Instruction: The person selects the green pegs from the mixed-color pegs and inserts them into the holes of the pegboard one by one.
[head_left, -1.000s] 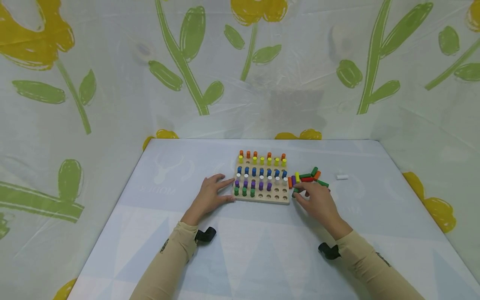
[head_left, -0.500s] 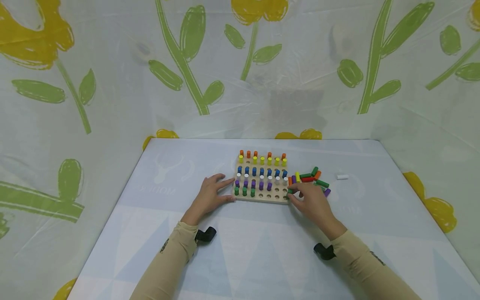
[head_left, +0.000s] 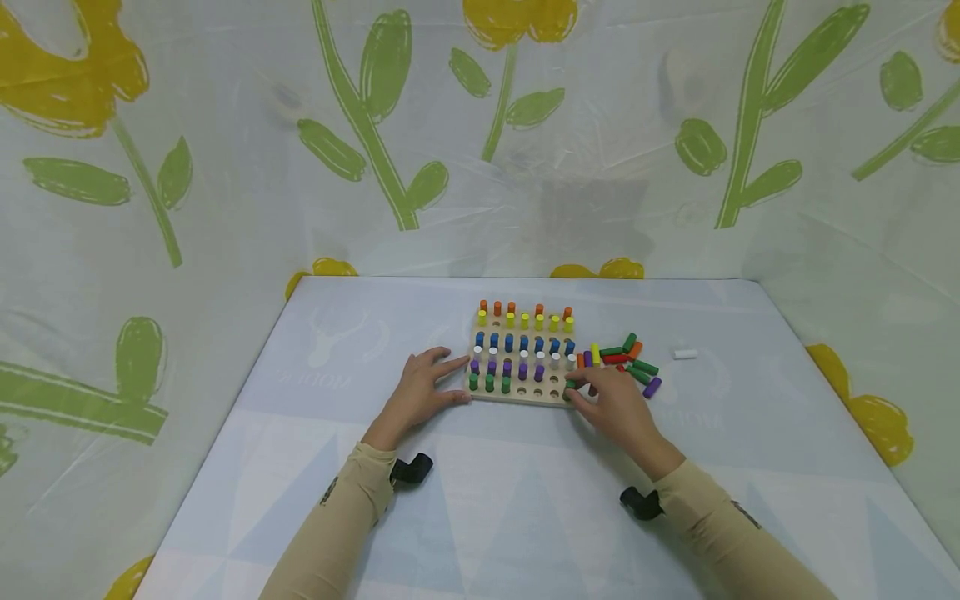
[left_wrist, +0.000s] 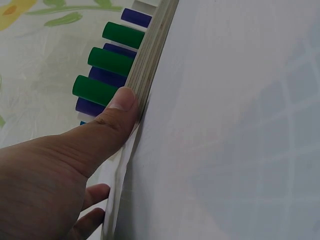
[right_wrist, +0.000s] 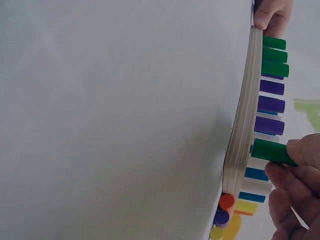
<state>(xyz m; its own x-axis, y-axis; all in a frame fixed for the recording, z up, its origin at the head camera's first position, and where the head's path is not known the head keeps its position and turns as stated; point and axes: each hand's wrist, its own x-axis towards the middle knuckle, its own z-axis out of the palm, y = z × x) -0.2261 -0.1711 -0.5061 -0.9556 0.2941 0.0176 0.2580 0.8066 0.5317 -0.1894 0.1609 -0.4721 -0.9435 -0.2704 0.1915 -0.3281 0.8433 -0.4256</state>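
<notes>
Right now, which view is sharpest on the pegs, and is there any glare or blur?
Head view: even light, soft sheen on the plastic backdrop, pegboard small but sharp. Right wrist view: green peg crisp in the right hand. Left wrist view: left hand soft, very close.

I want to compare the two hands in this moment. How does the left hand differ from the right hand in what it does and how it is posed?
The left hand lies spread, thumb pressed against the wooden pegboard's left edge; the right hand pinches a green cylindrical peg over the board's near right corner. The left holds nothing, while the right carries that peg. Both wear beige sleeves and work at the same board.
</notes>
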